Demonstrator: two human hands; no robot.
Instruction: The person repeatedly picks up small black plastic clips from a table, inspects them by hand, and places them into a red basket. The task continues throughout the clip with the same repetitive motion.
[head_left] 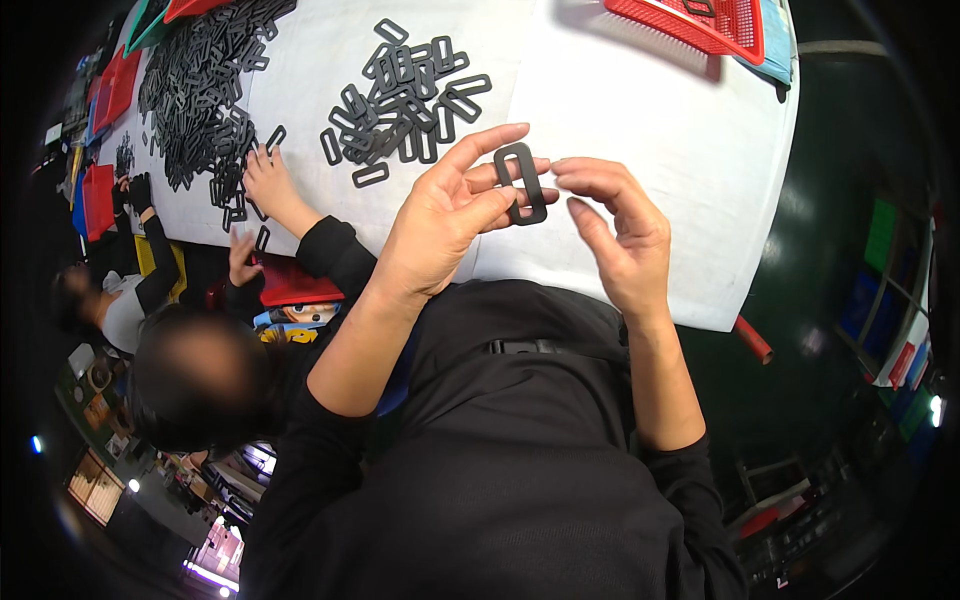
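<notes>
Above the white table (pixel 610 110), my left hand (pixel 435 225) pinches a black rectangular strap loop (pixel 533 185), with the thumb in front and fingers behind it. The loop stands nearly upright, its long slot facing me. My right hand (pixel 632 235) is just to the right of it, thumb and fingers apart and nothing seen between them. Its fingertips come close to the left fingertips; whether they touch I cannot tell. Beyond my left hand lies a loose pile of similar black loops (pixel 405 95).
A larger heap of black loops (pixel 190 100) covers the table's left part. A co-worker's hand (pixel 272 188) reaches into its near edge, above a red tray (pixel 298 283). At the far right stands a red basket (pixel 690 28). Another person sits farther left.
</notes>
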